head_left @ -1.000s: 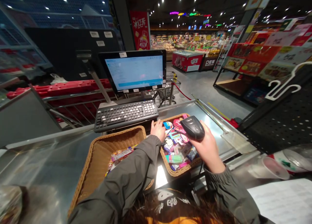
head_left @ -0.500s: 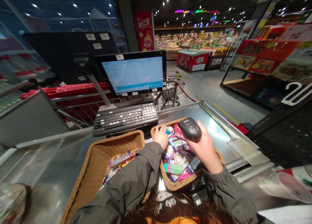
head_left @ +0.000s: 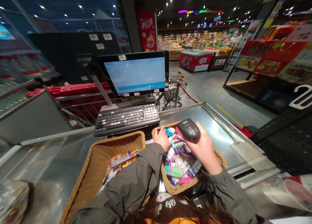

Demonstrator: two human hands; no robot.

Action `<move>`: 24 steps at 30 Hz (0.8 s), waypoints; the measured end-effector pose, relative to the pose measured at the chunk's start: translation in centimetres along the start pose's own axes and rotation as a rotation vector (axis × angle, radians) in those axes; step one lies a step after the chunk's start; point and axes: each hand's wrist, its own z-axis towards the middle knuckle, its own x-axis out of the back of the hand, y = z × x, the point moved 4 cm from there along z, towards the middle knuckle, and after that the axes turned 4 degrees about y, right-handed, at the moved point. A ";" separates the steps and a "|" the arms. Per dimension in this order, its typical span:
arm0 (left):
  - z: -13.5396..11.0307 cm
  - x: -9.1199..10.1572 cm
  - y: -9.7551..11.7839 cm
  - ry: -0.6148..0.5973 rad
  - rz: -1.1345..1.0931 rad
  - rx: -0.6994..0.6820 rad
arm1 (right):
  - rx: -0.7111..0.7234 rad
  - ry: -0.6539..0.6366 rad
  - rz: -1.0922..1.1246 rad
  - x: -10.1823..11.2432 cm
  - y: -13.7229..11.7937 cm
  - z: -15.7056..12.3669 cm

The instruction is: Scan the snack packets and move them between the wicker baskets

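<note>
My right hand is wrapped round a black handheld barcode scanner, held over the far part of the right wicker basket. The scanner's head points away from me and hides some of the goods below. At the basket's far left corner, my left hand reaches in with bent fingers; what they hold is hidden. A blue-and-white packet lies right beside these fingers. Several small wrapped goods fill the basket, among them a green-capped tube and a pink item.
Left of it stands a larger wicker basket with a few packets. A keyboard and a lit monitor stand behind both baskets. A metal counter lies underneath. A white hook juts in at right.
The view has shifted slightly. My left hand has moved a little, and a white item now shows beside its fingers. The scanner stays in my right hand over the basket.
</note>
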 end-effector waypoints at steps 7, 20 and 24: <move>-0.2 0.8 -0.2 0.051 -0.071 0.054 | 0.035 0.021 -0.026 0.6 0.1 -0.2; -4.5 12.0 -4.4 0.414 -0.021 -0.195 | 0.093 0.082 -0.042 1.6 -2.1 -0.6; -6.6 17.1 -7.9 0.587 0.033 -0.168 | 0.149 0.046 -0.015 1.0 -4.8 -0.2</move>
